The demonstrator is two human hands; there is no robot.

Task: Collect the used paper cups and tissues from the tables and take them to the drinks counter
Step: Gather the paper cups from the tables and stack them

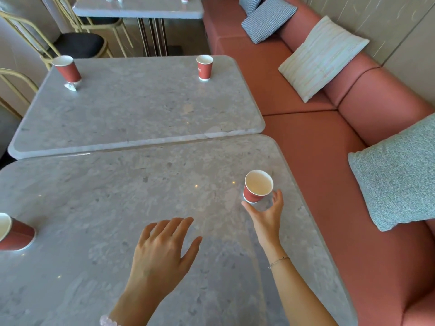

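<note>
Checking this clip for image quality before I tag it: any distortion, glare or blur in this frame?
Head view: wide-angle bending curves the near table edges and the bench; small bright specks of glare dot the polished stone; a soft shadow lies under the left hand; the right hand by the nearest cup is sharp, while the far table looks slightly soft.

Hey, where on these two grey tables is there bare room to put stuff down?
Near table: bare between the left-edge cup and the cup by the right hand. Far table: bare middle; cups and tissue occupy its back corners.
</note>
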